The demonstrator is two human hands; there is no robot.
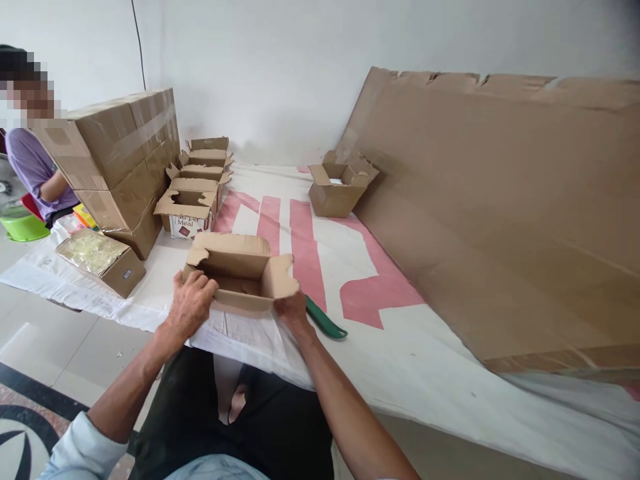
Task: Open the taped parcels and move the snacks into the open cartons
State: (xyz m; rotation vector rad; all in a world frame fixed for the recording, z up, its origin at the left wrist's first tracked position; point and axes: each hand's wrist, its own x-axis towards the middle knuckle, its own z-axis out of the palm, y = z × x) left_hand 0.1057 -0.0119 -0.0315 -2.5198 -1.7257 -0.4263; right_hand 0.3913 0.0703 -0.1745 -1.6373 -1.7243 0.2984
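An open cardboard box (243, 303) sits on the cloth near the table's front edge, its flaps up and its inside bare. My left hand (193, 300) is closed on its left end, fingers curled over the near left edge. At the opposite end, my right hand (293, 310) grips the lower right corner, its fingers partly hidden by the flap. Just right of that hand lies a green curved tool handle (326, 319); its other end is hidden. Several open boxes (193, 208) stand in a row behind, the nearest with a printed white front.
Taped cartons (117, 150) are stacked at the left, beside a tape-covered box (100, 260). Another open box (337, 197) stands farther back. A large cardboard sheet (500, 213) leans along the right. A person in a purple top (37, 167) is at far left.
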